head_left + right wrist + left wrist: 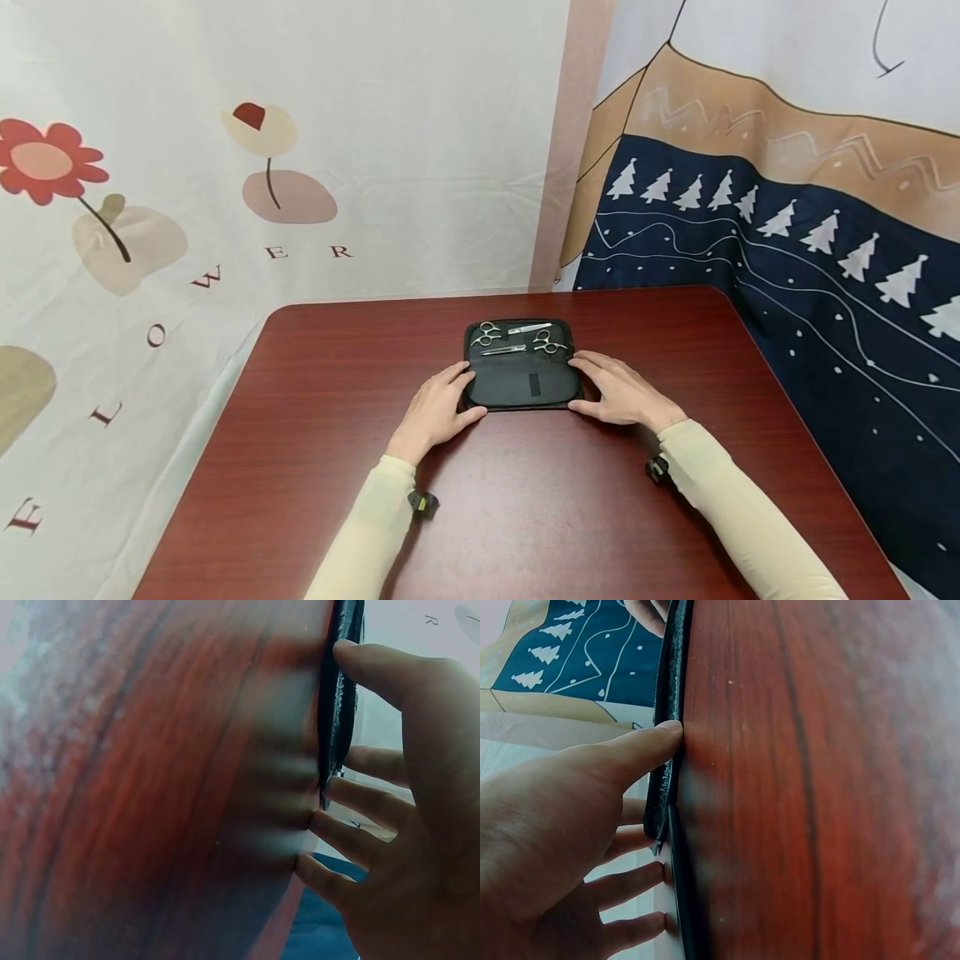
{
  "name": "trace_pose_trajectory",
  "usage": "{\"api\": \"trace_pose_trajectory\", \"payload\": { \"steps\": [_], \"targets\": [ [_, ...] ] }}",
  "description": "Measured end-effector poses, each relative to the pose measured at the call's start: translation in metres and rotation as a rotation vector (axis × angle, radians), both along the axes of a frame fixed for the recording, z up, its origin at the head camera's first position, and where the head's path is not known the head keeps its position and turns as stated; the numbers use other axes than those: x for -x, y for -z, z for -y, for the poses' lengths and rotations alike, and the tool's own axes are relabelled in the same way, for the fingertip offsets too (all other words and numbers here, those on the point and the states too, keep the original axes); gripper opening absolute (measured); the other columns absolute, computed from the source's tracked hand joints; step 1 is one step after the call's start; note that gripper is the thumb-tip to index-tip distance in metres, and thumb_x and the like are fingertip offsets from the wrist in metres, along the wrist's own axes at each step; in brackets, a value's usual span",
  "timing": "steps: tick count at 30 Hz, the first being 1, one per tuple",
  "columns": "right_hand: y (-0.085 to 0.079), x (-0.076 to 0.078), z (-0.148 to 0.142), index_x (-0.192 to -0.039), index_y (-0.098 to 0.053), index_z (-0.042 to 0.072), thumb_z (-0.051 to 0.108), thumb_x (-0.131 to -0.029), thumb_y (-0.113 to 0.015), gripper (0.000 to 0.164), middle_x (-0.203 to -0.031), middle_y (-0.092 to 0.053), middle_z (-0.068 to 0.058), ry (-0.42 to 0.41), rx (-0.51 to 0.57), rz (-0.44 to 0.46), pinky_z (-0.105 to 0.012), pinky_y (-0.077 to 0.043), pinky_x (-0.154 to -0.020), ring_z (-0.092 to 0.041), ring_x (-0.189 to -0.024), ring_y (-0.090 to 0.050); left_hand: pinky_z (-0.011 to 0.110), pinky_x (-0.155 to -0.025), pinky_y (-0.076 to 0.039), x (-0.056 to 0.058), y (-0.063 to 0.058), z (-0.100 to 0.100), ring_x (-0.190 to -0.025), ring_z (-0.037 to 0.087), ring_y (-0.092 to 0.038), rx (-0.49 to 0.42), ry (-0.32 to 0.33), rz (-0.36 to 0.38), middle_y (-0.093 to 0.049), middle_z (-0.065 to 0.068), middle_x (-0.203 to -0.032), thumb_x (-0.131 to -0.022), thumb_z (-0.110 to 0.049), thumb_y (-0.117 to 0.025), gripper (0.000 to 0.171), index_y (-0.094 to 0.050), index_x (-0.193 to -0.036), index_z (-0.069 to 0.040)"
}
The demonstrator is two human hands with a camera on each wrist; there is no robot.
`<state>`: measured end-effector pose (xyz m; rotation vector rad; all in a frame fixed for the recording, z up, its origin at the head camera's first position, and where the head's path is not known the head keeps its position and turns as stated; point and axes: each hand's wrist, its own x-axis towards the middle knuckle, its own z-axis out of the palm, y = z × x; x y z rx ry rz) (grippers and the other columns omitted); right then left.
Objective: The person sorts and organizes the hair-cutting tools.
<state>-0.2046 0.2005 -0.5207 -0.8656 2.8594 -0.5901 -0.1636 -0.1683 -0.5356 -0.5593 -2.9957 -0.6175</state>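
Note:
A black zip case (498,387) lies opened flat on the table. Two pairs of silver scissors sit in its far half: one pair of scissors (528,329) has its handles at the left, and the other pair of scissors (504,350) has its handles at the right. My left hand (438,410) touches the case's left side, its thumb at the near left corner. On the opposite side my right hand (621,390) rests its fingers along the edge, thumb at the near right corner. Both wrist views show extended fingers against the zipped rim (662,780); the scissors are hidden there.
The case stands toward the far edge of a dark red wooden table (517,517). Behind it hangs a pale curtain (435,150) with printed flowers and letters. A navy and tan cloth (750,267) with white trees hangs at the right.

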Motion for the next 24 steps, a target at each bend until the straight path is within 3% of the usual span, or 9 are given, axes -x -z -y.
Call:
{"api": "trace_pose_trajectory", "payload": {
  "steps": [2,15,24],
  "targets": [
    [0.0,0.0,0.0,-0.161,-0.058,0.004,0.042,-0.099,-0.083,0.078,-0.171,-0.053,-0.022,0.001,0.001,-0.005,-0.068,-0.044,-0.13,-0.045,-0.158,-0.054,0.06,-0.131,-0.045,-0.003,-0.008,-0.003,-0.161,0.041,-0.053,0.012,-0.013,0.029,-0.055,0.02,-0.172,-0.1,-0.043,-0.085,0.074,-0.064,-0.157,-0.001],
    [0.002,0.0,0.0,-0.16,-0.059,0.003,0.042,-0.099,-0.084,0.077,-0.171,-0.053,-0.022,0.003,-0.006,-0.003,-0.068,-0.045,-0.129,-0.045,-0.157,-0.055,0.06,-0.131,-0.046,-0.005,-0.012,-0.002,-0.16,0.042,-0.054,0.021,-0.002,0.015,-0.054,0.021,-0.173,-0.1,-0.044,-0.086,0.076,-0.062,-0.16,-0.004],
    [0.005,0.001,-0.001,-0.16,-0.06,0.004,0.043,-0.098,-0.084,0.077,-0.17,-0.054,-0.022,-0.007,-0.008,-0.026,-0.069,-0.047,-0.127,-0.046,-0.155,-0.057,0.067,-0.136,-0.036,-0.011,-0.013,0.005,-0.169,0.046,-0.039,-0.025,-0.029,0.052,-0.041,0.018,-0.181,-0.096,-0.056,-0.086,0.094,-0.049,-0.172,-0.015]
  ]
}}
